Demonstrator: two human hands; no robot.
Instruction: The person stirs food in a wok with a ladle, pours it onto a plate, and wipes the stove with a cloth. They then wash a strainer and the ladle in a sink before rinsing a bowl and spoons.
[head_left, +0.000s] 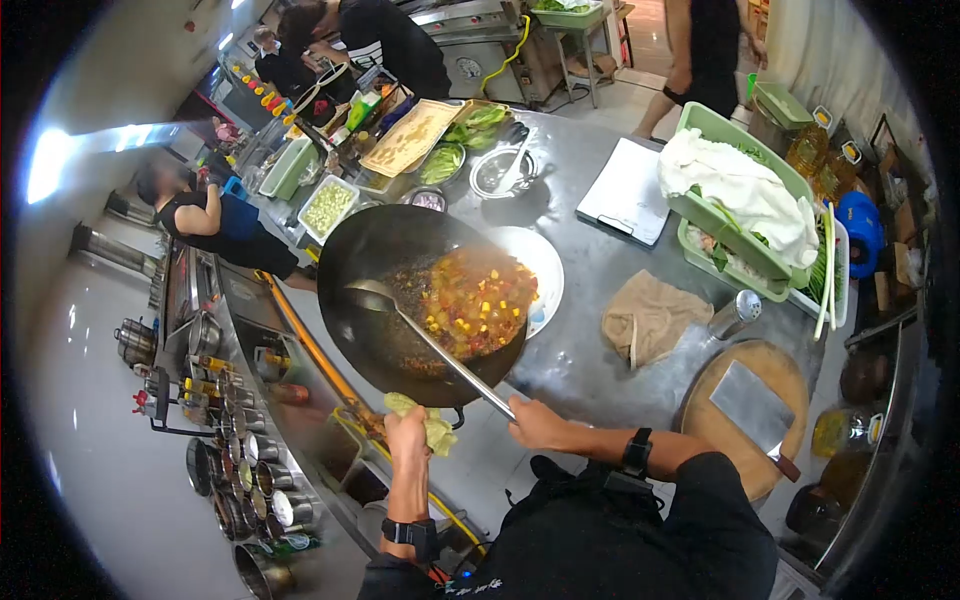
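Observation:
My left hand (407, 434) is closed on a yellow-green cloth (438, 430) at the near rim of a large dark wok (362, 250); the cloth and fingers hide whether it grips the wok's handle. My right hand (538, 424) is wrapped round the end of a long metal ladle (452, 360), whose bowl is inside the wok at the left. The wok is tilted to the right, with steaming, saucy food with yellow and red pieces (470, 300) at that side. Its right rim overlaps a white dish (549, 270) on the steel table.
On the steel table (575, 375) are a brown cloth (650, 318), a shaker (737, 312), a clipboard (625, 190) and a cleaver (745, 405) on a round chopping board (700, 420). Green baskets (690, 122) stand at right, a metal pot (503, 175) behind. Other people (225, 205) stand beyond.

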